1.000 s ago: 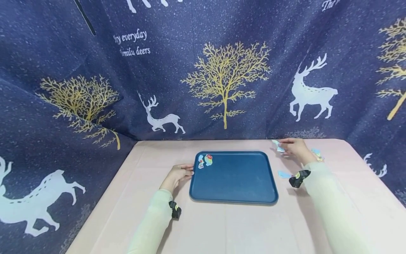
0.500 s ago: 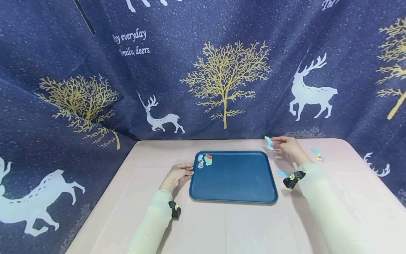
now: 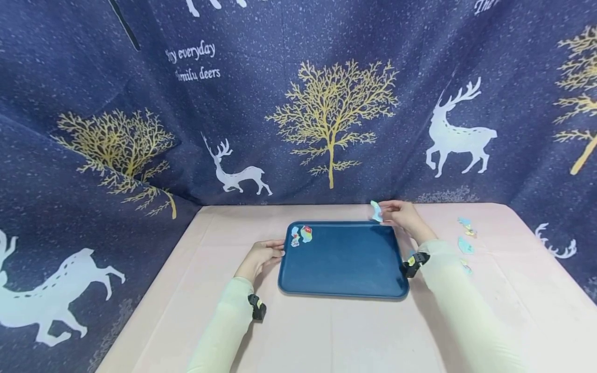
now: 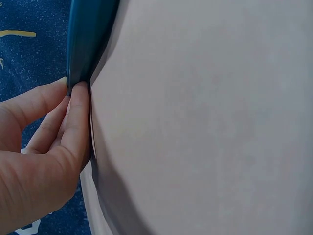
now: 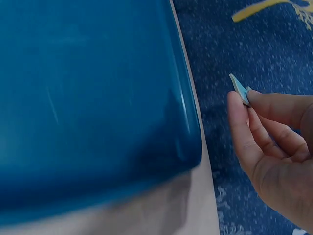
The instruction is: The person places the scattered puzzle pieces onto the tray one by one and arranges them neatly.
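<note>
A dark blue tray (image 3: 342, 261) lies on the table. My left hand (image 3: 261, 256) holds its left rim; in the left wrist view the thumb and fingers of that hand (image 4: 49, 132) pinch the rim. My right hand (image 3: 402, 217) is over the tray's far right corner, pinching a light blue puzzle piece (image 3: 376, 211) between thumb and fingertips. The right wrist view shows this puzzle piece (image 5: 239, 89) on edge, raised apart from the tray. In the tray's far left corner lie a red and yellow puzzle piece (image 3: 306, 234) and smaller pale blue pieces (image 3: 295, 237) beside it.
Several loose puzzle pieces (image 3: 465, 245) lie on the pink tablecloth (image 3: 354, 331) right of the tray. Another blue piece is partly hidden behind the right wrist camera (image 3: 414, 265). A navy curtain (image 3: 364, 129) with deer and trees hangs behind the table's far edge.
My right hand has moved left with the light blue puzzle piece, from the table right of the tray to its far right corner. The left hand has stayed on the tray's rim.
</note>
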### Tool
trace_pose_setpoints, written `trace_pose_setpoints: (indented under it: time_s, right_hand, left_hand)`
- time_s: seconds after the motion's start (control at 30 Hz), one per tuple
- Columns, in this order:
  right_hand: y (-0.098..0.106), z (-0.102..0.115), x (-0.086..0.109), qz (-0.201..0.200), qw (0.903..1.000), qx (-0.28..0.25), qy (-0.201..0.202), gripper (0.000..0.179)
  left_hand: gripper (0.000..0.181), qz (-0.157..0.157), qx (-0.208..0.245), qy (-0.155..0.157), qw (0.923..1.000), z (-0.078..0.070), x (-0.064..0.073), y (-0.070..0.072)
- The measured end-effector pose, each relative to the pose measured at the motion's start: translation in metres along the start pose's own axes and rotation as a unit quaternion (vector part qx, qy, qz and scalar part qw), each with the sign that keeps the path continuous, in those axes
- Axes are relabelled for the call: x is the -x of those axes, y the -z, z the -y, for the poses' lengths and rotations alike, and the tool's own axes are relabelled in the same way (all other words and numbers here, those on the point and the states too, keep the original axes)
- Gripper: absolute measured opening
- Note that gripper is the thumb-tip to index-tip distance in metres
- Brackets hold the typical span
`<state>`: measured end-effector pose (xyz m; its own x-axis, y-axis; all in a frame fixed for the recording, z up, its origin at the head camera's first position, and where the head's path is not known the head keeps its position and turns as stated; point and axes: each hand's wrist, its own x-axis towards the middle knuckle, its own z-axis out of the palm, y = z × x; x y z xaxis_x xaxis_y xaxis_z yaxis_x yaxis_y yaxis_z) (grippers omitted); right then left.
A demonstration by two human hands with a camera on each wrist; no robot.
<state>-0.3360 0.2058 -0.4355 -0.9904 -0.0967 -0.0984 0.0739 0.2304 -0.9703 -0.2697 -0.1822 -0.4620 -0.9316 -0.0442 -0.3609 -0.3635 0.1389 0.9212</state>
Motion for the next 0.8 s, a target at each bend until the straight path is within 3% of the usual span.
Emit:
trace_pose_setpoints:
  time_s: [0.33,0.8]
  right_hand:
    - [-0.036,0.002,-0.007,0.026,0.9990,-0.037,-0.003,0.048]
    - [-0.082,0.003,-0.009,0.059,0.9972,-0.045,-0.007,0.057]
  left_hand:
    - [0.045,-0.001,-0.002,-0.005,1.0000,0.003,-0.002,0.001]
    - [0.044,-0.004,-0.003,-0.013,0.9999,0.003,-0.001,-0.001]
